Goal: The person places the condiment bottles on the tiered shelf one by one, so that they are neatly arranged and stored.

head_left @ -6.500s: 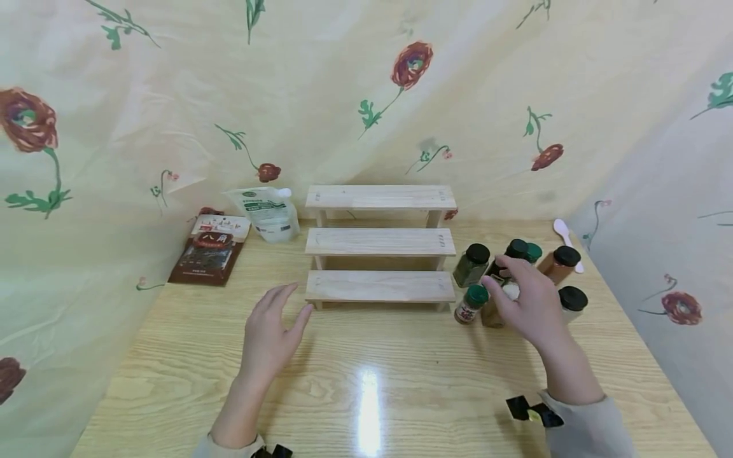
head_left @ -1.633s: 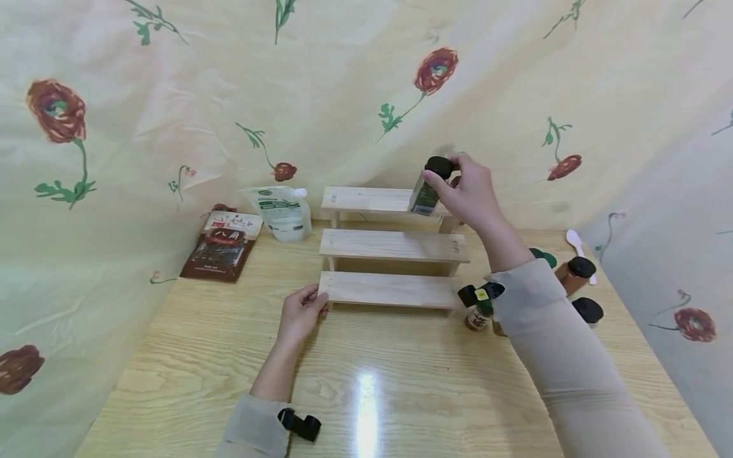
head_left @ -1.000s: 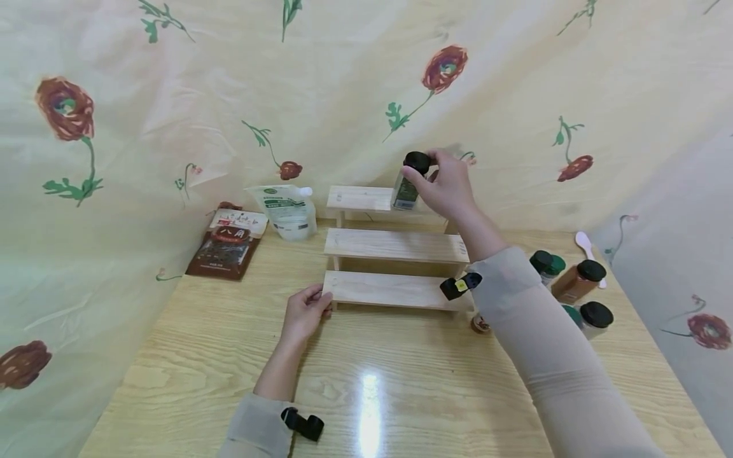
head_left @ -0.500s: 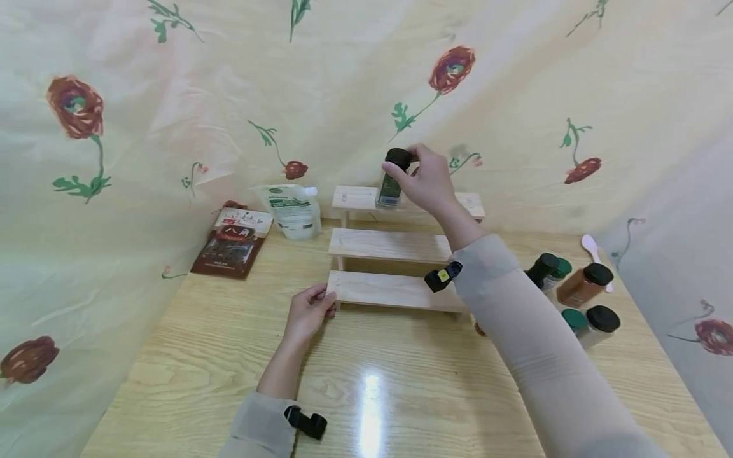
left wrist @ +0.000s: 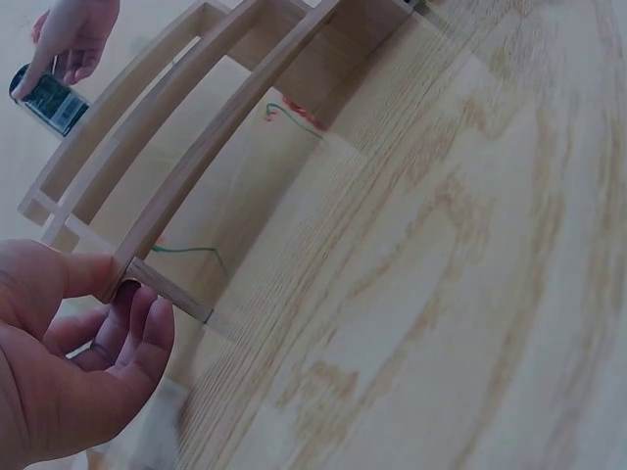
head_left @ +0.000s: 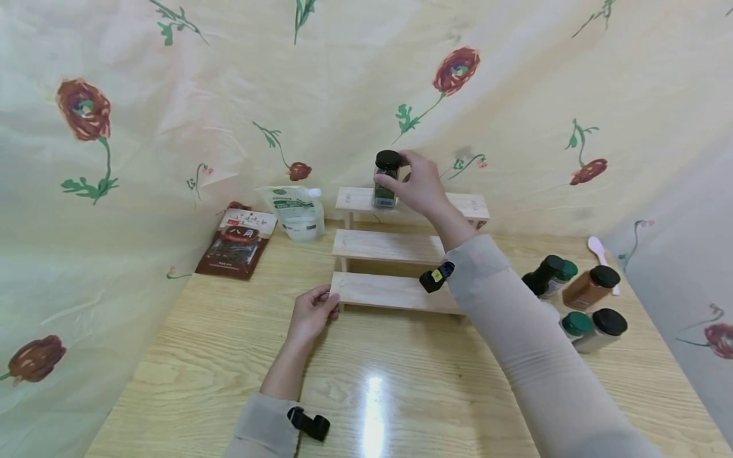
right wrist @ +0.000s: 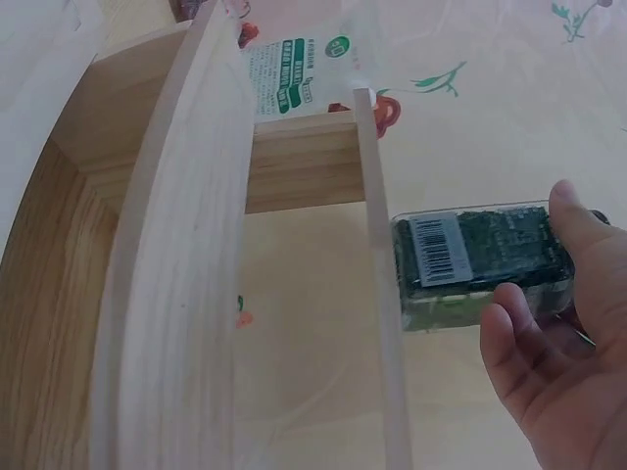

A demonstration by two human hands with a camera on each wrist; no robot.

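Observation:
A three-step wooden rack (head_left: 378,289) stands against the back cloth. My left hand (head_left: 312,312) pinches the left end of its lowest step, thumb above and fingers curled beneath, as the left wrist view shows on the rack (left wrist: 201,162). At the top step, left of its middle, my right hand (head_left: 422,186) grips a black-lidded spice jar (head_left: 385,198) near the lid. Dark green flakes fill this jar (right wrist: 480,259) in the right wrist view, a barcode label on its side. Its base is right at the top step, and it stands upright.
Several spice jars with black or green lids, such as an orange-brown one (head_left: 585,292), stand at the right, partly behind my right sleeve (head_left: 532,343). A white spoon (head_left: 599,253) lies behind them. Left of the rack are a spouted pouch (head_left: 300,219) and a brown packet (head_left: 237,245).
My right hand has taken the black-lidded jar from the group at the right up to the top step, then leftward along it. My left hand has come to the lowest step's end and stayed there.

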